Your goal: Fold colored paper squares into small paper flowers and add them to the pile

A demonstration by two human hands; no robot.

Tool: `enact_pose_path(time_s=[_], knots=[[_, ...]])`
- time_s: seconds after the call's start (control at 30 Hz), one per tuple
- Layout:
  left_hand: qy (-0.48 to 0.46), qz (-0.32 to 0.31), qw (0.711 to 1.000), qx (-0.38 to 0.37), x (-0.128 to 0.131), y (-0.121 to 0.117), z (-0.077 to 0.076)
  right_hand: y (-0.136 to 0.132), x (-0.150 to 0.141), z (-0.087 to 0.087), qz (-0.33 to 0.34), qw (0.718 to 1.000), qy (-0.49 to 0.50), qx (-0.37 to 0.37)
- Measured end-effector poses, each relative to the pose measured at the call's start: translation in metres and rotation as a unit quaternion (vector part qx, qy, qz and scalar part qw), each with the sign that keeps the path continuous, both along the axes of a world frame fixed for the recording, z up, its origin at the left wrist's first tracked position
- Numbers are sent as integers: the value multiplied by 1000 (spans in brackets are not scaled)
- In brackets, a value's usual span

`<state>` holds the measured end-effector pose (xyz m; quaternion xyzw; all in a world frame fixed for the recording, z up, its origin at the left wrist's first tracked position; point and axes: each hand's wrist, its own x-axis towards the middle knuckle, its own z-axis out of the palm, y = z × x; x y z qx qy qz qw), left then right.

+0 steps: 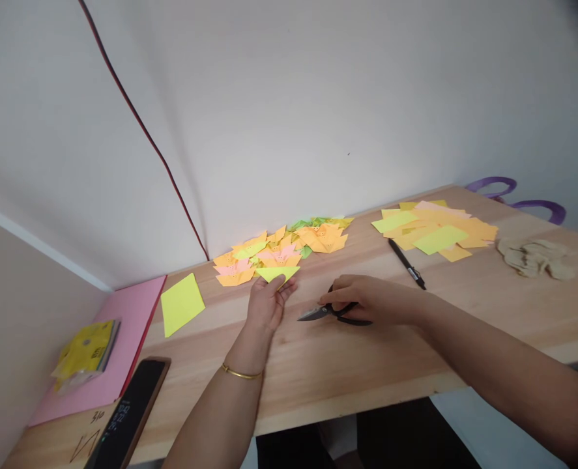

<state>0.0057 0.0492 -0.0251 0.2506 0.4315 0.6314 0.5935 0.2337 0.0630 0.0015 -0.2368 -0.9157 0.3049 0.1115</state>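
Observation:
My left hand [268,303] pinches a folded yellow paper triangle [275,271] between thumb and fingers, in front of a row of folded paper shapes. Its point faces down toward my palm. My right hand [367,296] is closed on one black handle of a pair of scissors [318,314], which is low over the wooden table with its blades toward the left. The folded paper shapes [237,270] are orange, yellow, pink and green, and several bear small dots. I cannot tell whether the scissors touch the tabletop.
Loose sticky notes [435,228] are heaped at the right, near a black pen [406,264] and a crumpled beige cloth [533,257]. A yellow sheet [182,304], a pink board [107,365], a yellow packet [87,348] and a phone [132,413] are at the left.

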Motion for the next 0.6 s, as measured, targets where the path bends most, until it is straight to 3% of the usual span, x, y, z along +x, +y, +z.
enact_pose_path(time_s=[0.1,0.2,0.27,0.4,0.5,0.6], knots=[[5,4,1000,-2,0,0,-1,6,4,-4,-61,997,-22,40],[12,5,1000,1,-1,0,-2,17,18,-1,-205,975,-6,88],[16,0,1000,2,-1,0,-2,26,31,4,-314,942,-10,116],[29,0,1000,-2,0,0,-1,45,61,6,-510,847,-106,107],[36,0,999,1,0,0,-1,58,78,-5,-565,802,-166,102],[35,-9,999,12,0,0,-3,67,90,-19,-588,784,-167,107]])
